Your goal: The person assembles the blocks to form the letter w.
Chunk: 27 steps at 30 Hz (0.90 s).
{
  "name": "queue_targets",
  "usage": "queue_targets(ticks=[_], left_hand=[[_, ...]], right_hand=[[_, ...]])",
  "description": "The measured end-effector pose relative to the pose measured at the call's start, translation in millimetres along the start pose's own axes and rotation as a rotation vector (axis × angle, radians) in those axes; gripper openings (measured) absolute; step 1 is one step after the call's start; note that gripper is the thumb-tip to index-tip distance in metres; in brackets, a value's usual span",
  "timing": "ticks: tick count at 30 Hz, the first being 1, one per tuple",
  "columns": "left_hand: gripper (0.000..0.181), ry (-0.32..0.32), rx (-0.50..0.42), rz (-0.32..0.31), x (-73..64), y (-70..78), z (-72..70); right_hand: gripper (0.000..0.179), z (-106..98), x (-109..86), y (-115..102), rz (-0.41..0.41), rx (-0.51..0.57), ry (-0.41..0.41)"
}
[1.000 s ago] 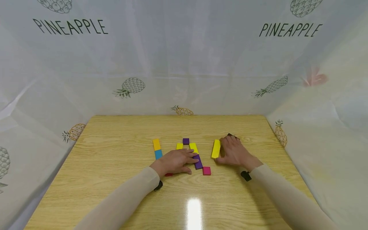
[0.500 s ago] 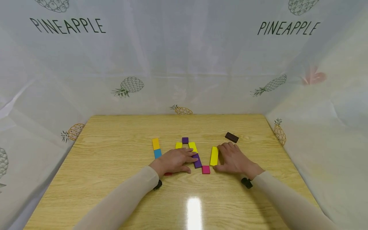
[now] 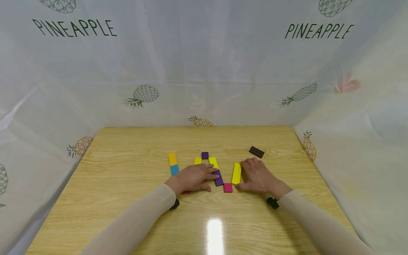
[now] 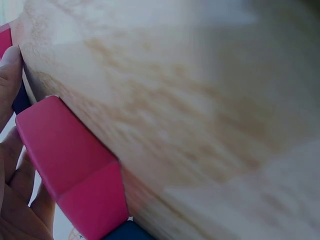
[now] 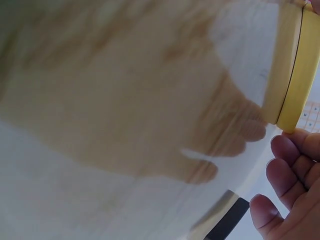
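Observation:
My left hand (image 3: 195,177) lies over the row of blocks with its fingers extended. Its fingertips rest on a purple block (image 3: 218,179), below a yellow block (image 3: 213,163). In the left wrist view a pink block (image 4: 70,150) sits beside that hand's fingers. At the right, my right hand (image 3: 259,177) pinches a long yellow block (image 3: 236,173) by its two ends, between thumb and forefinger. The right wrist view shows that yellow block (image 5: 299,70) flat on the table, a fingertip at its end. A pink square block (image 3: 227,187) lies just left of its lower end.
A black block (image 3: 256,152) lies beyond my right hand. Left of my left hand, an orange block (image 3: 172,159) and a blue block (image 3: 174,170) lie end to end. A small purple block (image 3: 205,155) is at the top. A pineapple-print curtain (image 3: 204,71) surrounds the wooden table (image 3: 127,148).
My right hand has moved the long yellow block down and slightly left, to beside the pink square block. The black block has come into full view. My left hand stays in place.

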<state>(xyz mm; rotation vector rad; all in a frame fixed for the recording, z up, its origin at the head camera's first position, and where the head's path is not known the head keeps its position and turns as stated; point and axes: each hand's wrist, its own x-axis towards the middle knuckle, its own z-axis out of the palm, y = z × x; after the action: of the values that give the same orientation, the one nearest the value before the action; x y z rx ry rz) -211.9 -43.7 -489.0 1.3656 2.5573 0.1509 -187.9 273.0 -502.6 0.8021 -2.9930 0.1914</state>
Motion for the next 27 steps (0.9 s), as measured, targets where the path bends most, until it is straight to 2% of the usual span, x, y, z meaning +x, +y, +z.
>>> queue_targets(ticks=[27], left_hand=[[0.063,0.017,-0.008,0.009,0.0,-0.9,2.3]], right_hand=[[0.092,-1.6,-1.8,-2.5,0.019,0.010,-0.007]])
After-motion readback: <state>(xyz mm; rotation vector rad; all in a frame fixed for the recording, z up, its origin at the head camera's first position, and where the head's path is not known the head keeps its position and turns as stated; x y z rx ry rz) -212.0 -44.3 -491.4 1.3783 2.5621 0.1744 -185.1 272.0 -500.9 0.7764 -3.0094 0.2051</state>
